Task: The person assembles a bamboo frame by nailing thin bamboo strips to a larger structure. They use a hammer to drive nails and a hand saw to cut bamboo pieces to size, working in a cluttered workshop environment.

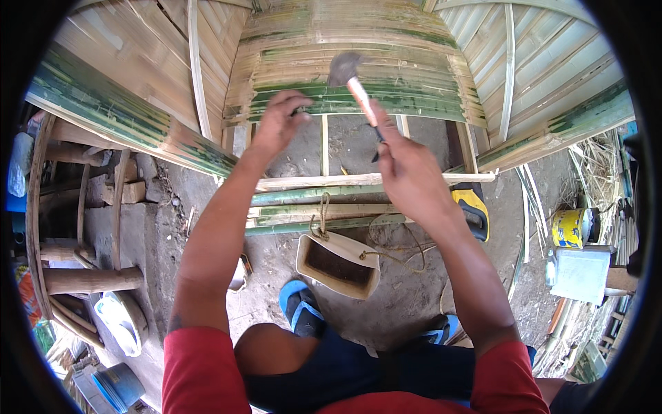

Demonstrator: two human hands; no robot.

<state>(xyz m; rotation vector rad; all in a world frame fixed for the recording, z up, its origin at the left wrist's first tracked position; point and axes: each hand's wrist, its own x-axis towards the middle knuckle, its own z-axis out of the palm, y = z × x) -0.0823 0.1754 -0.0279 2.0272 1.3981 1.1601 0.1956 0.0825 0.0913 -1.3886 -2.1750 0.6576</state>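
My right hand [412,169] grips a hammer [359,94] by its handle, and the dark, blurred hammer head is raised over the bamboo slats. My left hand [278,125] is at the front edge of the bamboo slat seat [358,100], left of the hammer. Its fingers are curled, with a small dark thing at the fingertips that I cannot make out. The seat's front slats are green, and those farther back are pale. Below the front edge, a pale wooden crosspiece [310,182] runs across the frame.
A cut-open white container [338,265] with a rope stands on the ground between my feet. To its right is a yellow-and-black saw handle [474,211]. Slatted bamboo sides [552,76] rise left and right. A yellow can [567,228] stands far right, a blue bucket [118,386] lower left.
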